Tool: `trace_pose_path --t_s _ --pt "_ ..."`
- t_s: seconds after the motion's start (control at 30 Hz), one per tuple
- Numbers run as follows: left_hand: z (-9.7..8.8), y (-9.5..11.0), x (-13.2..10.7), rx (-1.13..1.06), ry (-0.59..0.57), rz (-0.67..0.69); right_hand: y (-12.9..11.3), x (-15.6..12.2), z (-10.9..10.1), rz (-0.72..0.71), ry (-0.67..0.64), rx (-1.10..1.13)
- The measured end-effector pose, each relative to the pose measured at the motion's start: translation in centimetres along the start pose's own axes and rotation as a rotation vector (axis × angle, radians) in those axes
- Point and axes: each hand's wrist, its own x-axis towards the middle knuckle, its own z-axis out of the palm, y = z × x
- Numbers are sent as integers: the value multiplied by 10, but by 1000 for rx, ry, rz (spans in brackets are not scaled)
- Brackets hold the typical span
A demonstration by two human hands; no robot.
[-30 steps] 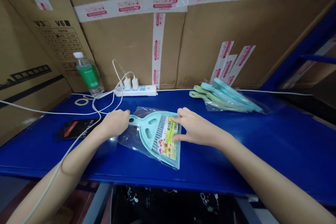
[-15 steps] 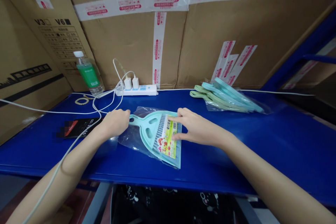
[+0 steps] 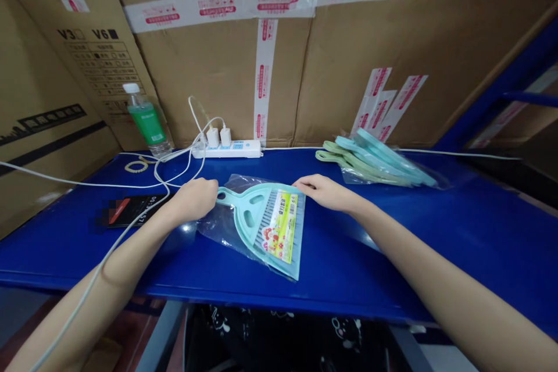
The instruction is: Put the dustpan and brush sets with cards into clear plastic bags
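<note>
A mint-green dustpan set [image 3: 257,218] with a yellow label [image 3: 281,225] lies in a clear plastic bag [image 3: 218,226] on the blue shelf [image 3: 436,244]. My left hand [image 3: 194,197] is curled at the handle end of the dustpan, fingers closed on the handle and bag. My right hand [image 3: 325,190] rests at the far right corner of the dustpan, fingers together and bent on the bag's edge there.
A pile of bagged mint and blue dustpans [image 3: 375,160] lies at the back right. A white power strip [image 3: 226,150] with chargers and cables, a green-labelled bottle [image 3: 146,122], a bead bracelet [image 3: 136,167] and a black phone [image 3: 131,209] sit at left. Taped cardboard boxes [image 3: 370,58] stand behind.
My right hand has slid from the label up to the far right corner of the dustpan. The dustpan has shifted slightly. My left hand stays at the handle.
</note>
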Motion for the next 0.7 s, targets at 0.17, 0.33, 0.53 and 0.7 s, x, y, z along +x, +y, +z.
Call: trace_pose_path --t_s 0.17,0.33,0.53,0.7 --pt "1 0 0 9 4 -6 -2 -2 1 -26 40 13" --pt "1 1 0 15 7 -20 -4 -5 -2 -150 101 -49" --pt "2 1 -1 29 11 -36 -3 -8 -4 -239 141 -134" --pt "3 1 -2 45 20 -49 -14 -15 -11 -386 111 -287"
